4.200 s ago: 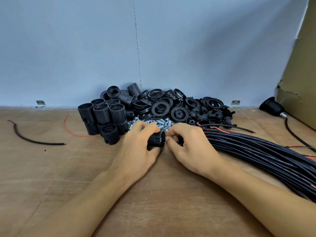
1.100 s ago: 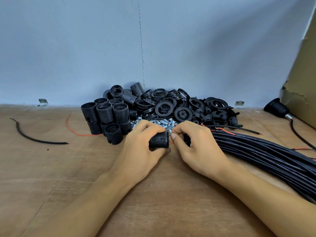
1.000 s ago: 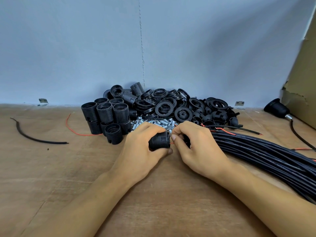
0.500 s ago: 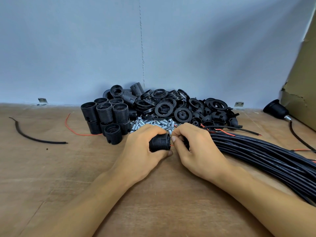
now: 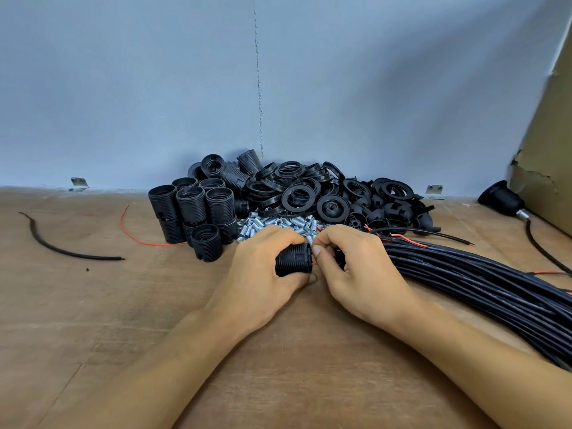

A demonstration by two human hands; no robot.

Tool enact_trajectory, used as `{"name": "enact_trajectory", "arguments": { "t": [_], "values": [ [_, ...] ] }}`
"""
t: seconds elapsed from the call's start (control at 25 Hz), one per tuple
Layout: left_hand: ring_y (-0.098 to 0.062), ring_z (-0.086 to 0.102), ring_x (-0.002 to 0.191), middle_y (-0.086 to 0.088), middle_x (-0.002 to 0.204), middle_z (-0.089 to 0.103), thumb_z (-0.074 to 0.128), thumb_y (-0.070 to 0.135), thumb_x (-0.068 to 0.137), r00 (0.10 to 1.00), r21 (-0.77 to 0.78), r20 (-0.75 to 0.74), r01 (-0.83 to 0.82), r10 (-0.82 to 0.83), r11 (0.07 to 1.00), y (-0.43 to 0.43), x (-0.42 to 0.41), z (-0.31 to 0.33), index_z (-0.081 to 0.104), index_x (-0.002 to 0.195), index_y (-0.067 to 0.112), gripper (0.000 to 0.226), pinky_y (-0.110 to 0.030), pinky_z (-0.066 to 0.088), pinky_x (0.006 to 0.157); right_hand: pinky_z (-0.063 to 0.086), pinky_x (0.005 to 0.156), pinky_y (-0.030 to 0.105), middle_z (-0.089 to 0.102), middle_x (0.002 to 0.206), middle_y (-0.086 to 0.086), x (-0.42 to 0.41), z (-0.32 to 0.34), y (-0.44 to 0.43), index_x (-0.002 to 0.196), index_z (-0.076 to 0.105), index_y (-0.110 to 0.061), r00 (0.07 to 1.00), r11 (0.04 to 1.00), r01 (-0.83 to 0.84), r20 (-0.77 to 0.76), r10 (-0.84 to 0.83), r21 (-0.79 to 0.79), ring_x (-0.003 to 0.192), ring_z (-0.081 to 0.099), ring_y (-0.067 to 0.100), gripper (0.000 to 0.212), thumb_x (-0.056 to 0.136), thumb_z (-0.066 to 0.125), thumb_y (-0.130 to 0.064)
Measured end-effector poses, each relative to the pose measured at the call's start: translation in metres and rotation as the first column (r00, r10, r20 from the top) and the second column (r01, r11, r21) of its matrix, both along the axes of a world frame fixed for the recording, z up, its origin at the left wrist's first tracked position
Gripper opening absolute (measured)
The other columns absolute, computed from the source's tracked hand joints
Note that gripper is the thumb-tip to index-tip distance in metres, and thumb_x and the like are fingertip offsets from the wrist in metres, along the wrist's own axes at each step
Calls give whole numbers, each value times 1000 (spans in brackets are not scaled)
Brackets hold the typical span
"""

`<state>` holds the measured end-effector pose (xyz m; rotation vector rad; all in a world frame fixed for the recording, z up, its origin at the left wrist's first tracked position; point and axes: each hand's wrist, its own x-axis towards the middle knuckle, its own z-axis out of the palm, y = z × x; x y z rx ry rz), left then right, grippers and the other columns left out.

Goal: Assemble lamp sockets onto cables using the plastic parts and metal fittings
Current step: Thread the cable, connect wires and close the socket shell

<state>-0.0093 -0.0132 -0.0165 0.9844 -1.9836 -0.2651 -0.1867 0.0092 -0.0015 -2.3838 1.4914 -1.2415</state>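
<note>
The left hand [image 5: 263, 274] had its grip wrapped round a black socket [image 5: 293, 260], low over the table [image 5: 93, 305], right in front of the piles. The right hand [image 5: 356, 274] had its grip pinched on a thin red wire [image 5: 314, 264] at the socket's end. The socket looked light and hard, with bumpy ridges that stop slipping, so holding it round the middle seemed best. The wire looked thin and bendy, so it was best pinched near the tip. Just behind the hands lay small metal fittings [image 5: 278, 224], then black rings [image 5: 298, 196] and spare sockets [image 5: 192, 212]. A fat bundle of cables [image 5: 464, 274] lay just beside the right hand and could crowd it
</note>
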Motion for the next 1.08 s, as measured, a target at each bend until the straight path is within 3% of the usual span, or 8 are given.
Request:
{"name": "enact_trajectory", "arguments": {
  "t": [0.2,0.52,0.6,0.72,0.84,0.88,0.96,1.08],
  "values": [
    [2,56,90,12,92,62,93,25,67,1000,-37,9,-3,3,999,-1,-1,-2,71,98,21,39,-5,38,77,35,62,9,57,72,-8,1,0,0,81,63,-14,1000,1000,8,15,-8,25,70,51,1,11,90,63,-8],
    [-3,55,84,13,92,58,85,29,71,999,-50,6,-45,45,998,-2,-1,-2,67,98,24,33,-13,41,72,36,64,9,59,75,-11,3,0,-3,84,65,-17,999,998,12,52,-15,55,75,53,5,11,93,62,-13],
    [-5,55,85,12,93,59,84,24,72,997,-37,4,-78,79,996,-3,-1,-2,68,101,24,33,-16,42,73,38,67,11,61,78,-8,3,1,-4,86,66,-16,1000,999,10,22,-10,38,77,54,8,11,95,60,-14],
    [-3,58,93,14,98,62,86,21,74,994,-6,-17,-104,104,995,-3,-1,-1,69,105,29,36,-8,40,80,41,75,19,65,84,-5,2,3,-3,92,68,-15,1000,1000,7,-15,-7,-3,81,56,9,13,98,56,-16],
    [2,60,97,19,99,65,88,25,73,988,54,-92,-120,125,991,-1,1,1,66,106,36,41,-5,39,82,38,92,15,68,102,-4,0,9,-2,116,66,-14,999,1000,27,17,-27,3,97,57,9,24,100,51,-23],
    [2,61,96,20,98,66,88,27,73,983,85,-126,-126,136,988,-1,1,1,65,106,36,42,-6,40,81,33,100,15,66,108,-6,-1,13,-2,126,61,-16,999,999,43,-30,-43,6,104,55,8,33,97,51,-30],
    [4,62,93,20,96,68,89,29,72,965,150,-195,-148,176,978,-1,2,3,62,103,39,42,-6,42,78,21,118,27,61,124,-7,-6,21,-4,140,47,-22,957,996,84,-279,-76,18,120,49,11,55,91,52,-47],
    [7,61,89,21,92,68,89,31,72,953,204,-216,-170,213,964,1,2,5,60,98,43,41,-2,39,74,7,125,41,45,144,-6,-16,34,-9,152,25,-26,802,968,166,-597,-24,185,138,35,16,86,83,61,-62]
  ]
}}
